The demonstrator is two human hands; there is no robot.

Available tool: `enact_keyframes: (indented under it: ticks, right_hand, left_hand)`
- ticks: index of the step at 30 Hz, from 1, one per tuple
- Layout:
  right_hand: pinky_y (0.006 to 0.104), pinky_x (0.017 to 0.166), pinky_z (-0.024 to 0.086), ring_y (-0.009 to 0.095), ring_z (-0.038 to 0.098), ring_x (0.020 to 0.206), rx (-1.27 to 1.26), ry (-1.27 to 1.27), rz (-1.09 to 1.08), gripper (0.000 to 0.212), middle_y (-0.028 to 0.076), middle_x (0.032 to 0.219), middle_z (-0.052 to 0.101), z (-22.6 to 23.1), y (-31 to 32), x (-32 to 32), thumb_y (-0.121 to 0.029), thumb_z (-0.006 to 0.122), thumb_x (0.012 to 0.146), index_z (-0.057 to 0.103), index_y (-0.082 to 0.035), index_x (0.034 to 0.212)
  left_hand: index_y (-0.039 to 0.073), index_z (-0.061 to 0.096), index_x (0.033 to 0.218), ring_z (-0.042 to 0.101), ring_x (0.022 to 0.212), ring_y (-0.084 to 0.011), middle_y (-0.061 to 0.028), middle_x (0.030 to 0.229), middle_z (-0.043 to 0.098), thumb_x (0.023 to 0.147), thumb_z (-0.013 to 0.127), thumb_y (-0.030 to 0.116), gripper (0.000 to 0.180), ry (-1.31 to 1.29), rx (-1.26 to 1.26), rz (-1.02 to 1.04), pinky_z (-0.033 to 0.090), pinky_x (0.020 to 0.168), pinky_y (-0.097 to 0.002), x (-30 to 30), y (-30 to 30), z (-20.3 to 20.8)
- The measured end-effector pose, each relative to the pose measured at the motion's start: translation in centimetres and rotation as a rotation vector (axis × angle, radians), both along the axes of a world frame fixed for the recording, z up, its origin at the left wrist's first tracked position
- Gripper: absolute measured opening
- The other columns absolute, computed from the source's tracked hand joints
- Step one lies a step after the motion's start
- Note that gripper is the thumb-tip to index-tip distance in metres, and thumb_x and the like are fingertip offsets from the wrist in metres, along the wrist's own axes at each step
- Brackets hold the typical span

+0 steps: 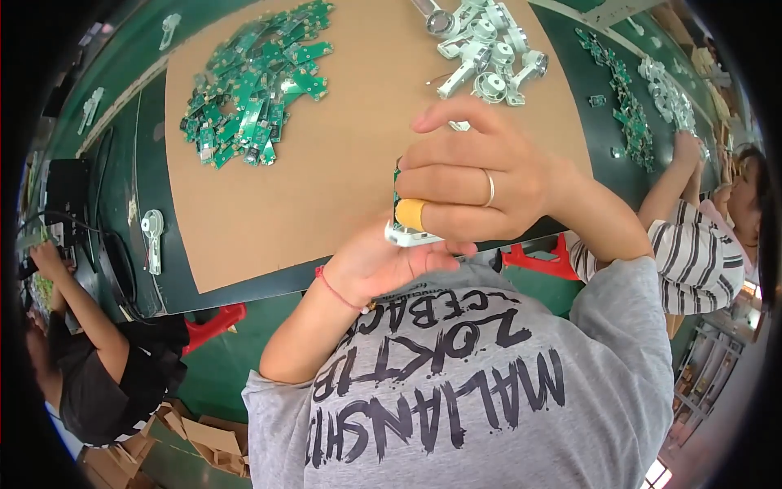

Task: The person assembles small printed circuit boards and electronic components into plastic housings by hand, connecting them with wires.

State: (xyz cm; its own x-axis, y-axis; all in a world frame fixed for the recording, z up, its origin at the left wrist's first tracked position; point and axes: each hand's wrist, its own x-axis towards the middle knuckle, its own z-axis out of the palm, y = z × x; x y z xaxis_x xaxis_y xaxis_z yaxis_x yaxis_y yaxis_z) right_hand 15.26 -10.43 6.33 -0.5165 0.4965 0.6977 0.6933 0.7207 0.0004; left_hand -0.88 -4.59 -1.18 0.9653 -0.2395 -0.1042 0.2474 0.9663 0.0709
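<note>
Right hand grasps green board above white casing; left hand's grip unclear. Board probably light, stiff, fragile; edges best.

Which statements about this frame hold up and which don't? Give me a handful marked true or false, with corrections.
1. Green circuit boards lie heaped on the brown cardboard sheet. True.
2. The finger cot on the right hand is blue. False: the right hand wears a yellow finger cot.
3. A red bracelet is on the wrist of the left hand. True.
4. The white plastic housings are heaped left of the circuit boards. False: the white plastic housings are to their right.
5. A white plastic piece shows at the hands, just below the finger cot. True.
6. The ring is on the left hand. False: the ring is on the right hand.
</note>
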Motion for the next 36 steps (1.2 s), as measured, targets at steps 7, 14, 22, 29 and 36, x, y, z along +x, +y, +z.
enact_keyframes:
  ticks: [7,14,22,29,36]
  right_hand:
    - [0.0432,0.072,0.045,0.024,0.057,0.078,-0.112,-0.045,-0.084,0.015,0.009,0.088,0.058,0.6,-0.7,1.0,-0.016,0.058,0.076,0.055,-0.005,0.086]
    - [0.0284,0.067,0.044,0.014,0.055,0.075,-1.288,0.309,-0.514,0.017,0.006,0.087,0.059,1.8,-1.4,2.0,-0.003,0.056,0.078,0.055,-0.001,0.095]
    - [0.0222,0.077,0.041,0.007,0.052,0.086,-1.347,1.320,-0.124,0.013,0.001,0.092,0.055,-0.4,-1.9,-0.8,-0.005,0.050,0.086,0.055,0.001,0.096]
    - [0.0244,0.060,0.042,0.013,0.054,0.075,-0.844,0.967,-0.357,0.013,0.005,0.084,0.055,-2.8,-1.8,-2.2,-0.006,0.057,0.081,0.056,-0.001,0.092]
    - [0.0271,0.065,0.045,0.019,0.054,0.081,-0.758,0.811,-0.411,0.015,0.009,0.085,0.054,-3.1,-1.8,-1.9,-0.005,0.059,0.078,0.053,0.000,0.091]
  left_hand:
    - [0.004,0.040,0.125,0.059,0.095,-0.0204,-0.0104,0.110,0.055,0.090,0.048,0.011,0.036,0.054,0.001,0.341,0.051,0.083,-0.0316,-0.5,0.2,0.4]
    - [0.002,0.035,0.131,0.057,0.103,-0.0249,-0.0129,0.117,0.051,0.089,0.051,0.007,0.046,0.169,0.752,0.615,0.051,0.083,-0.0315,-0.3,2.4,2.7]
    - [-0.003,0.042,0.127,0.056,0.100,-0.0162,-0.0121,0.119,0.051,0.081,0.054,-0.009,0.047,-0.044,1.414,0.953,0.052,0.077,-0.0273,0.3,2.2,2.3]
    - [-0.002,0.040,0.129,0.055,0.100,-0.0135,-0.0128,0.125,0.048,0.085,0.054,-0.004,0.047,0.087,1.380,0.963,0.051,0.075,-0.0233,0.4,1.9,3.0]
    - [0.000,0.038,0.131,0.055,0.096,-0.0124,-0.0106,0.127,0.047,0.089,0.051,0.003,0.044,0.158,1.263,0.891,0.052,0.073,-0.0236,0.6,1.9,3.6]
